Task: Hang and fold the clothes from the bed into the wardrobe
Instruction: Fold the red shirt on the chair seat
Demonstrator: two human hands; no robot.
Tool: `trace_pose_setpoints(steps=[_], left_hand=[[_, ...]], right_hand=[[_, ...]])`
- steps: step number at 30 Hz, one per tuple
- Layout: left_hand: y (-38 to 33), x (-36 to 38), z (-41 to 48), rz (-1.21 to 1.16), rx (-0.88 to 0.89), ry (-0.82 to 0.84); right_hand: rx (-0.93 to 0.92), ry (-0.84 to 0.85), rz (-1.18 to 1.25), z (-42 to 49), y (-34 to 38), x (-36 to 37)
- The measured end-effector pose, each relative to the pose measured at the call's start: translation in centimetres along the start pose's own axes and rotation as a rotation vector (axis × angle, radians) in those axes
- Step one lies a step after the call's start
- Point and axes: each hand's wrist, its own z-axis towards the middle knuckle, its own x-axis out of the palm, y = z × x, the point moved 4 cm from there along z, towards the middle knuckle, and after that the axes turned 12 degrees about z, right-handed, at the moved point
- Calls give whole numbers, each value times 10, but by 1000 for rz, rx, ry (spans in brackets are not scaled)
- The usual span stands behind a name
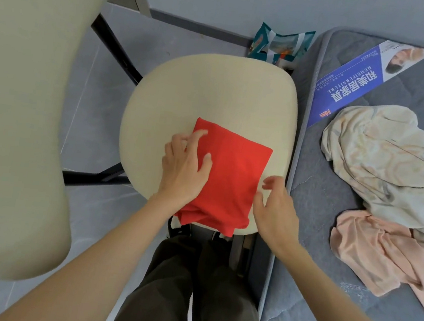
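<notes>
Dark trousers (188,292) are seen right at the bottom, up against the near edge of a cream chair seat (214,93). On that seat a red garment (232,179) is laid, folded down to a rough rectangle, with its near end bunched and drooping a bit over the seat's edge. It's being held flat by the left hand (185,167), palm down on its left part, fingers spread and nothing pinched. The right hand (274,209) is kept at the garment's right edge with the fingers loosely curved. It's a bit blurred, so whether the cloth is actually touched can't be told, and no grasp is seen. Judging by the look, the fabric would be expected to be thin, light and floppy, so the fold will probably be lost if it's picked up by one corner. It'd be better scooped from underneath with flat hands at both long sides, or pinched through all the layers at the bunched near end. A cream garment (383,161) and a pink garment (371,251) are left crumpled on the grey bed (314,254) just to the right. No wardrobe is in view.
</notes>
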Motion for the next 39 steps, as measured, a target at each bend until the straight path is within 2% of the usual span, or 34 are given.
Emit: trace_pose_setpoints(steps=[4,6,8,10,14,17,21,24,32,39], left_hand=[[1,40,4,-222,-347,132],[9,55,-5,-152,-358,98],[16,63,-13,-57,-325,24],[22,68,-16,0,-308,-7],[30,69,-13,-1,-304,78],[36,63,-4,-101,-282,152],[33,50,-4,-297,-212,189],[28,28,-21,-371,-242,152],[-12,-77,-92,-593,-191,-51],[-46,-186,-158,-624,-122,-221]], right_hand=[[299,-72,314,19,-2,32],[358,-180,319,21,0,53],[328,-297,282,17,-1,69],[285,-346,230,12,-7,80],[251,-300,188,10,-13,85],[236,-213,231,14,-12,80],[153,-150,317,14,-4,61],[83,-106,306,8,11,40],[-241,-57,348,-45,89,-47],[-483,-40,347,-114,174,-113]])
